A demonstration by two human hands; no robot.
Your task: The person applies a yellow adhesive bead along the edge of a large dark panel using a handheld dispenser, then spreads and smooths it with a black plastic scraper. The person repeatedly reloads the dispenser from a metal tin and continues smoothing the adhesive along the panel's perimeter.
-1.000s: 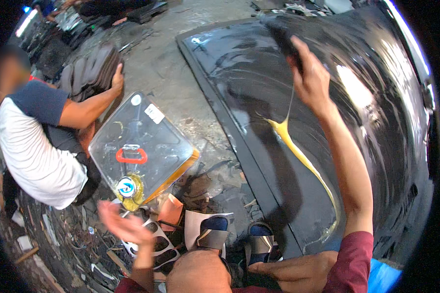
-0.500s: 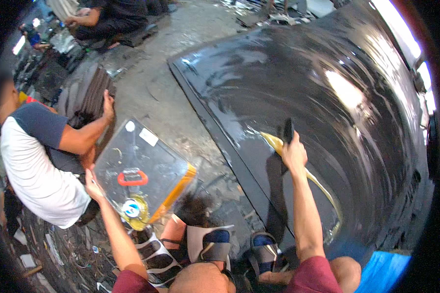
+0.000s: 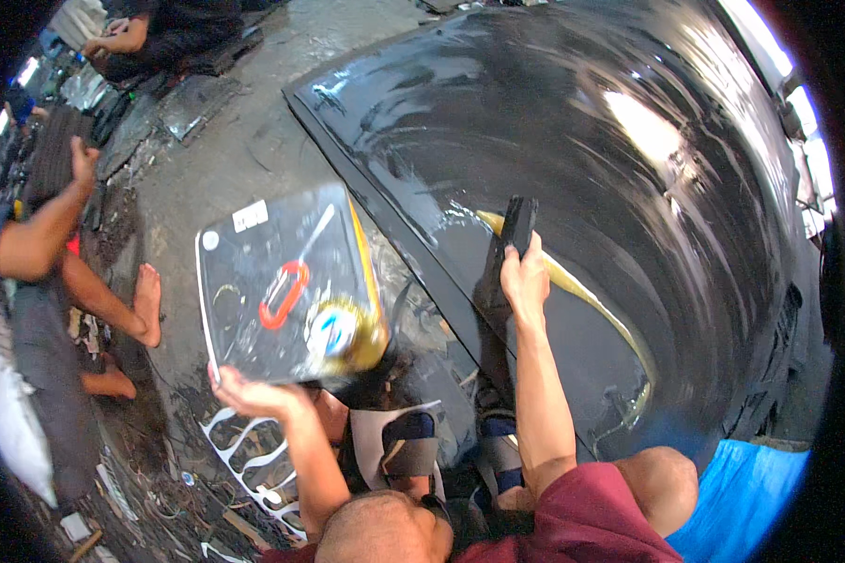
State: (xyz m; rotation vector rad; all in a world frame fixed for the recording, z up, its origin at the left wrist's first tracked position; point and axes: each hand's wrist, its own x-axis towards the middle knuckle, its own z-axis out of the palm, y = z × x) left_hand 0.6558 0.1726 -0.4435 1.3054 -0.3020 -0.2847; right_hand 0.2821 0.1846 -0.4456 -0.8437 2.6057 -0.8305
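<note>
At the near left corner of a square tin (image 3: 244, 272), my left hand (image 3: 244, 389) has its fingers curled against the rim. The tin has a dark top, a red-orange carry handle (image 3: 284, 294), a yellow side and a round gold-rimmed cap with a blue and white centre (image 3: 331, 333). My right hand (image 3: 525, 281) is closed around a black, flat, block-like tool (image 3: 519, 223) just above a large black sheet (image 3: 422, 131). A streak of yellowish liquid (image 3: 596, 298) lies in a curve on the sheet, passing beneath my right hand.
On the left another person's bare foot (image 3: 147, 305) rests on the grey floor (image 3: 197, 169), and their hand (image 3: 84, 161) is by a ribbed dark stack (image 3: 56, 155). A second person sits at far left. Scraps litter the lower left; blue sheeting (image 3: 742, 497) lies lower right.
The tin has turned and shifted right, with my left hand moving along at its corner. My right hand and the black tool have moved slightly left and farther away. The view has shifted.
</note>
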